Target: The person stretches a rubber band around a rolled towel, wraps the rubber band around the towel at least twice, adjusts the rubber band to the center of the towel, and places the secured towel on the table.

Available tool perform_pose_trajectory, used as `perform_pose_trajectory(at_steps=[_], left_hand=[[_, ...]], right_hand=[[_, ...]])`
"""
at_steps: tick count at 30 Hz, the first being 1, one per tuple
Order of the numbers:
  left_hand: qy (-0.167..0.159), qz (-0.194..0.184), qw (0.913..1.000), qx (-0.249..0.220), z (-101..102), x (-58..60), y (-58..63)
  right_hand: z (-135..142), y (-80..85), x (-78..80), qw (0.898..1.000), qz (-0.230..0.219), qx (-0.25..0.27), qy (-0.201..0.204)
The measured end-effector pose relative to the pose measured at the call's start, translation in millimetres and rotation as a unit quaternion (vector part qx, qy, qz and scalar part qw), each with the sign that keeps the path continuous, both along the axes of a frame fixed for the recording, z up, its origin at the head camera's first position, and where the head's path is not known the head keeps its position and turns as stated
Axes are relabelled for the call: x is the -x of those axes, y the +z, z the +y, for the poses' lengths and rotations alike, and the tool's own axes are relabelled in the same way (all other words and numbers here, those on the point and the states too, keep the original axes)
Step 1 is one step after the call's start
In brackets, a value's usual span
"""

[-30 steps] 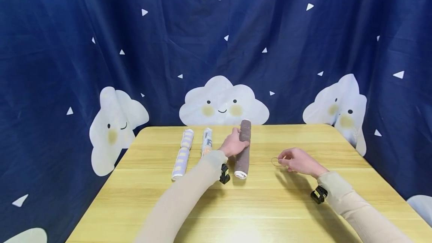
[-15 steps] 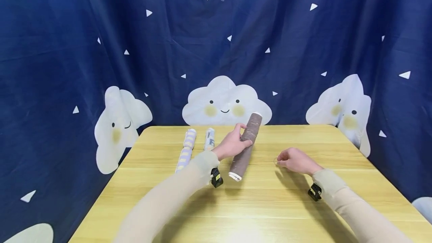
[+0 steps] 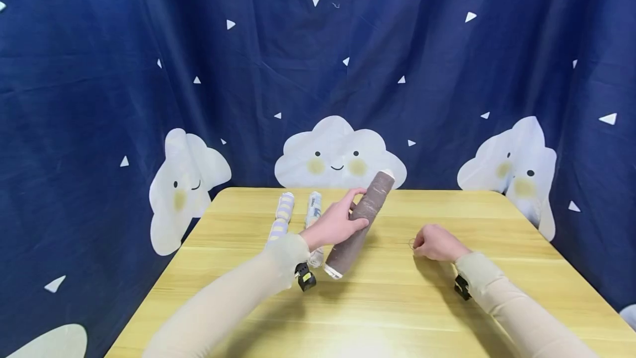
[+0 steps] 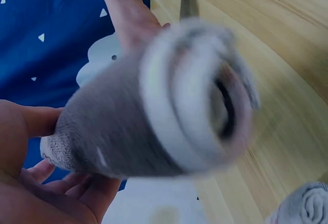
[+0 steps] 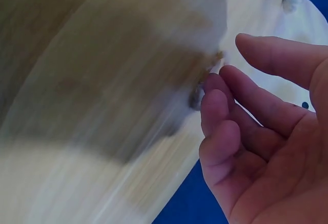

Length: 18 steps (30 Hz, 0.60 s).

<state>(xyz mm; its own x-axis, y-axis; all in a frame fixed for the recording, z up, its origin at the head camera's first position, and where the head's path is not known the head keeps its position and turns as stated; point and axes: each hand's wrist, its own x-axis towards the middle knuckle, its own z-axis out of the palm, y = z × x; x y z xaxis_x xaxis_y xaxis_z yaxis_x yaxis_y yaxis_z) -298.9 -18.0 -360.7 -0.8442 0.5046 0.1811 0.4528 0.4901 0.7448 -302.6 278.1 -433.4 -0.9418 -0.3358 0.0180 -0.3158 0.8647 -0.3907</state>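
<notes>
My left hand (image 3: 334, 224) grips a brown rolled-up towel (image 3: 365, 211) round its middle, thumb on the near side. The roll is tilted, its far end leaning right, and seems raised off the table. In the left wrist view its white spiral end (image 4: 189, 101) faces the camera, blurred. My right hand (image 3: 438, 243) is low over the table to the right. A thin loop like a rubber band (image 3: 411, 243) shows at its fingertips. In the right wrist view the thumb stands apart from the loosely bent fingers (image 5: 220, 131), with the loop partly hidden behind them.
Left of the brown roll lie a white printed roll (image 3: 314, 209) and a purple-and-yellow roll (image 3: 281, 220) narrowed at its middle. My left arm partly covers both. The wooden table (image 3: 387, 314) ends at a dark blue curtain (image 3: 298, 70) with clouds.
My left hand has lifted the brown towel roll and tilted it, near end swinging left. My right hand has lowered slightly, and its thumb now stands apart from the fingers beside the loop.
</notes>
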Motion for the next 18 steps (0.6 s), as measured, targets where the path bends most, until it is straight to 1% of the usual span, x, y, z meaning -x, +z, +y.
perform_pose_trajectory(at_steps=[4,7,10,13,16,18], left_hand=[[-0.015,0.028,0.9993,0.017,-5,-6.5,1.1],[-0.027,0.041,0.9983,0.031,-7,-11.9,3.4],[-0.035,0.057,0.9965,0.051,-10,-15.7,2.7],[-0.038,0.073,0.9939,0.073,-15,-17.1,0.4],[-0.032,0.085,0.9919,0.088,-20,-16.6,-2.2],[-0.024,0.090,0.9910,0.096,-23,-16.3,-4.1]], right_hand=[[1,-2.9,1.6,1.000,0.019,-0.015,0.003],[0,-5.6,3.0,0.999,0.029,-0.030,0.005],[-1,-8.3,2.7,0.999,0.030,-0.040,0.004],[-3,-10.2,1.5,0.998,0.031,-0.045,0.003],[-4,-9.8,0.1,0.999,0.024,-0.029,0.004],[-4,-9.5,-0.5,1.000,-0.005,0.003,0.003]])
